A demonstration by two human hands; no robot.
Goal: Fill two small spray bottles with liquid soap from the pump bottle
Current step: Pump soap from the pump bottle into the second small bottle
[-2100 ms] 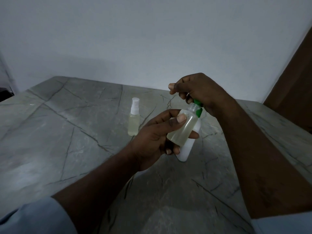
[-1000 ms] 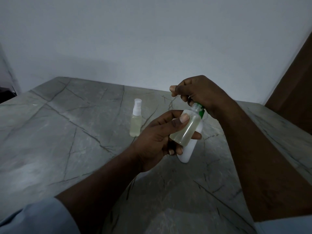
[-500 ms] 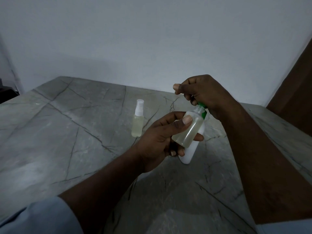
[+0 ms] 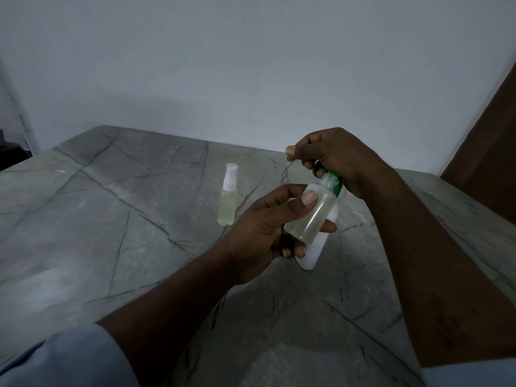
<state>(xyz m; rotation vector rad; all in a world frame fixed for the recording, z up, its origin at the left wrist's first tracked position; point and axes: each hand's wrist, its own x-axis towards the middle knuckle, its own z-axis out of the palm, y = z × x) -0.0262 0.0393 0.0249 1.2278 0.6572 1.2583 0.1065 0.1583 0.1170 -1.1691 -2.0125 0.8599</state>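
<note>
My left hand (image 4: 265, 233) grips a small clear spray bottle (image 4: 311, 216), uncapped and tilted, about half full of pale yellow liquid. Its open neck sits right under the green pump head (image 4: 335, 185) of the white pump bottle (image 4: 315, 247), which stands on the table behind it. My right hand (image 4: 335, 160) is curled over the pump head and hides most of it. A second small spray bottle (image 4: 228, 199), with a white spray cap on and pale liquid inside, stands upright on the table to the left.
The grey marble table (image 4: 111, 233) runs back to a white wall. A brown wooden panel (image 4: 485, 152) stands at the right edge.
Both hands and the bottles keep the same pose. Only the view has shifted slightly.
</note>
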